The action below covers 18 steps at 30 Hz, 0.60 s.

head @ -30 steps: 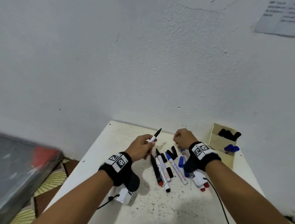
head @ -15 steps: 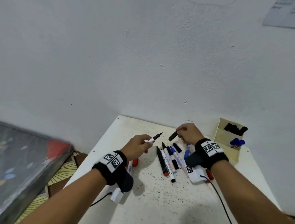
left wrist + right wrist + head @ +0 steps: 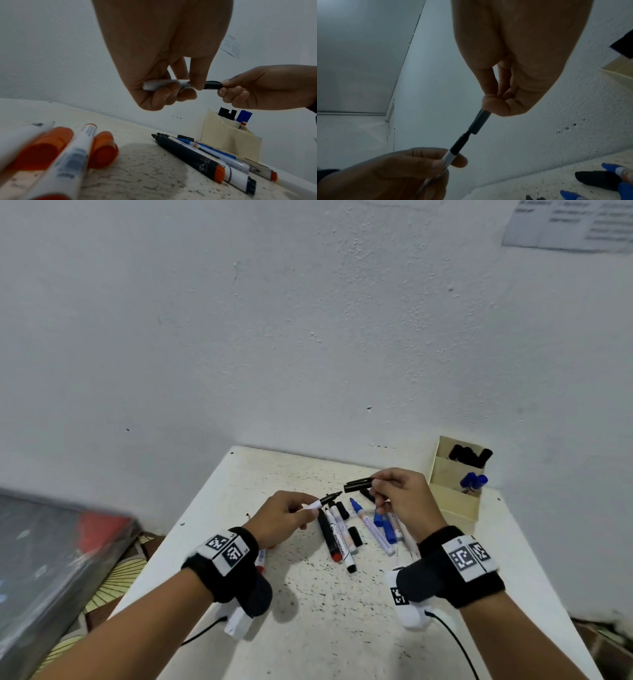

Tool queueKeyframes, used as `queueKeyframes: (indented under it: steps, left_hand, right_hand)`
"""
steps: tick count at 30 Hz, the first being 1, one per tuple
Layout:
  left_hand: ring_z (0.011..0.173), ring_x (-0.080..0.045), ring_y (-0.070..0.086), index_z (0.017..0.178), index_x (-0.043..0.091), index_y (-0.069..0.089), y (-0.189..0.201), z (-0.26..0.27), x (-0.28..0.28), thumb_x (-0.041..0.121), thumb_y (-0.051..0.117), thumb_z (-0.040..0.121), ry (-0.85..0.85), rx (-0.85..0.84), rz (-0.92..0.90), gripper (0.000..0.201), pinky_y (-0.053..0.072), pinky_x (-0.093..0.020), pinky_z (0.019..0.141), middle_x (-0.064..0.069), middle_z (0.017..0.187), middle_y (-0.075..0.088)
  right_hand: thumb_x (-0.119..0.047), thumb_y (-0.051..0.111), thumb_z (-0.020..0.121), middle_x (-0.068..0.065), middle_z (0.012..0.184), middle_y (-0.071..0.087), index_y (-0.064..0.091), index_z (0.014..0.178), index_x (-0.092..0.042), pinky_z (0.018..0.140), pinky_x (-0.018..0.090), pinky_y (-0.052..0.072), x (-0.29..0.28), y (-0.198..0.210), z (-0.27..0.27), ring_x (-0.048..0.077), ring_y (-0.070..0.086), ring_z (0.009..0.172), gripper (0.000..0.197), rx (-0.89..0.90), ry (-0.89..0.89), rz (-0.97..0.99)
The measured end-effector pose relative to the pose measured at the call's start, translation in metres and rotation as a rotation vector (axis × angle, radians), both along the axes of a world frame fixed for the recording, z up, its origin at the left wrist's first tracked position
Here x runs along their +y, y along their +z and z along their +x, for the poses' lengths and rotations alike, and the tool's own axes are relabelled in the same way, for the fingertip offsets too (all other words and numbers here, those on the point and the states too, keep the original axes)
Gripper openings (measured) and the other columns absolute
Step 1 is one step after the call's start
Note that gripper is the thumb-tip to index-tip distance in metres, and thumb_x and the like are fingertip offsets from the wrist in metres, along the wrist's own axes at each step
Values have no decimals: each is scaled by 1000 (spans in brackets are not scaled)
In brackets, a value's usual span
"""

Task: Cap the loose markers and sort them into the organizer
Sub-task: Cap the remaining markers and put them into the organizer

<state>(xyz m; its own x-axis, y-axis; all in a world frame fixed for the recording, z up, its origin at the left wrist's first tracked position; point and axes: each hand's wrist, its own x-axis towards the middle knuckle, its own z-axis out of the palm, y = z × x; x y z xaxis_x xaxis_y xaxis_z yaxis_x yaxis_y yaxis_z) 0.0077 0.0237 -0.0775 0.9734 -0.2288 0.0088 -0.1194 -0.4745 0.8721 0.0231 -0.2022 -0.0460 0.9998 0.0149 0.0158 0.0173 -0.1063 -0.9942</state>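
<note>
Marker point(image 3: 323, 501): white barrel, black tip bare, held level above the table point(image 3: 308, 611) so the tip points at the cap.
Cap point(image 3: 358, 484): black, open end facing the tip; in the right wrist view the tip sits at its mouth, not yet seated.
Left hand point(image 3: 281, 517): fingers curled round the barrel.
Right hand point(image 3: 399, 494): thumb and fingertips pinching the cap's closed end.
Loose markers point(image 3: 337, 537): uncapped, lying together beneath the hands.
Organizer point(image 3: 452, 501): right rear, black and blue markers standing in separate compartments.

Loose whiteboard markers point(image 3: 337, 537) lie mid-table point(image 3: 308, 628). Compartmented cardboard organizer point(image 3: 455, 505) stands right of them, against wall. Capped markers point(image 3: 474, 482) stand inside it.
</note>
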Motion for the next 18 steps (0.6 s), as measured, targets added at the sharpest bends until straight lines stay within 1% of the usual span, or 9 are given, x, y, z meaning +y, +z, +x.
queueKeyframes:
  steps: [2,5,9,11,13,14,15,17,18]
  left_hand:
    - [47,6,51,113,10,68,2,-2,-2,15,60,93,-12,-24,0,21,35,-7,50,3,63,59]
    - [43,6,50,113,7,69,4,-4,-1,14,60,93,-28,-39,10,23,34,-6,49,7,63,59]
    - [44,5,48,103,7,72,6,-8,-1,10,60,93,-75,-47,-9,16,33,-6,49,19,53,60]
    - [43,3,46,97,13,73,8,-7,-5,11,61,92,-89,-71,-18,13,32,-7,49,14,54,58]
    - [42,1,44,87,19,72,8,-5,-9,12,61,92,-98,-101,-4,14,31,-9,49,5,59,57]
    - [42,1,44,83,19,71,7,-4,-9,12,61,92,-102,-108,-4,15,30,-9,48,2,60,56]
    - [42,1,43,82,14,71,6,-4,-10,12,60,93,-109,-101,-7,15,30,-9,48,0,61,56]
    - [42,0,41,90,0,71,1,-5,-10,13,59,94,-121,-76,-27,18,31,-12,49,1,60,55]
    - [43,-1,39,93,-2,70,-4,-5,-8,13,58,94,-129,-59,-42,20,32,-15,49,3,60,54]
  right_hand:
    - [5,53,92,12,69,59,63,87,-3,45,21,49,4,0,-2,9,52,49,14,-8,15,-22]
    - [5,53,92,14,70,58,62,93,3,47,24,52,6,1,-1,13,53,52,9,-3,47,-43]
    - [5,53,92,13,67,58,62,91,2,47,25,53,6,1,0,12,53,49,10,21,72,-89]
    - [5,54,91,13,66,59,63,88,1,48,26,54,10,-1,-2,12,54,48,11,26,90,-85]
    - [6,55,91,14,66,59,63,90,5,47,26,53,16,-1,-5,12,55,47,9,17,98,-53]
    - [6,55,91,15,66,58,63,91,7,46,25,53,18,-1,-6,13,55,47,8,10,97,-30]
    - [7,54,91,15,65,57,62,92,9,46,25,53,20,-1,-7,13,55,47,8,5,92,-11]
    - [7,55,90,15,65,58,62,92,10,47,27,54,21,-1,-8,15,56,48,8,3,95,0]
    - [6,56,90,14,65,58,63,90,9,48,28,54,22,-2,-9,16,57,49,8,9,102,3]
